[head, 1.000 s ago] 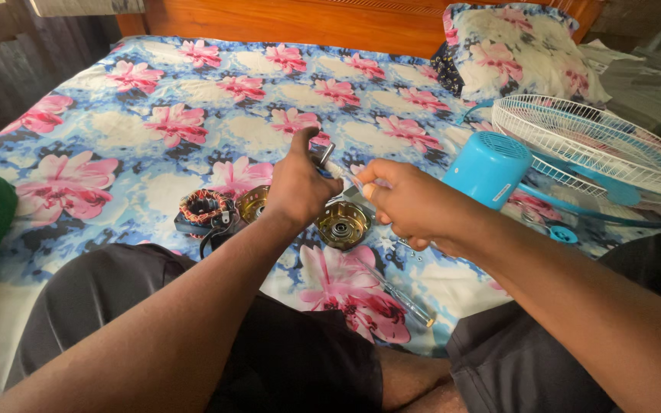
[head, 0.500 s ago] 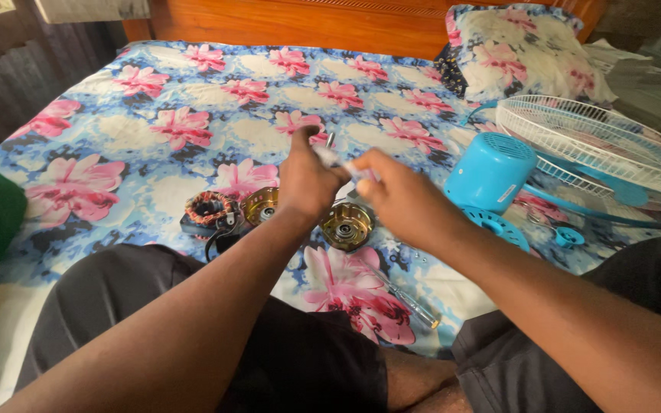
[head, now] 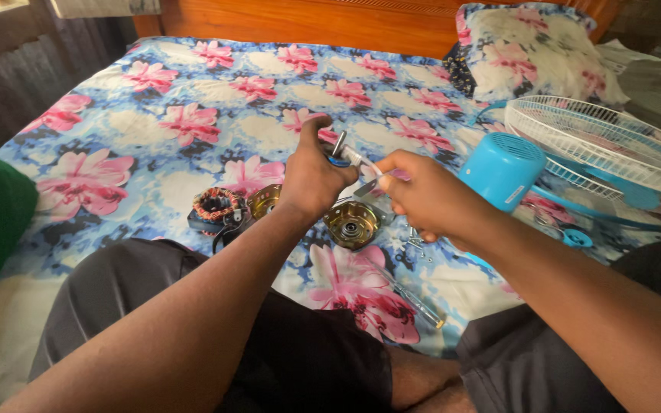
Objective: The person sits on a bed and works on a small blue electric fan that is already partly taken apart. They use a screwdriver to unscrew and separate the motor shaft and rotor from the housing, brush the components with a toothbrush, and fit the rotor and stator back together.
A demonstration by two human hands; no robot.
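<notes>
1. One camera, on my head, tilted down past my forearms at the flowered bedspread (head: 154, 145).
2. It faces the wooden headboard (head: 307, 19) beyond that bedspread.
3. Close range: my hands fill mid-frame.

We cannot make out the small metal part (head: 343, 155) pinched between our hands, since the left hand (head: 311, 181) covers most of it and the right hand (head: 422, 199) hides its far end. Right of the hands, the white fan grille (head: 606, 145) is cut off by the frame edge. Just below the right hand, tiny loose screws (head: 413, 245) are too small to tell apart.
</notes>
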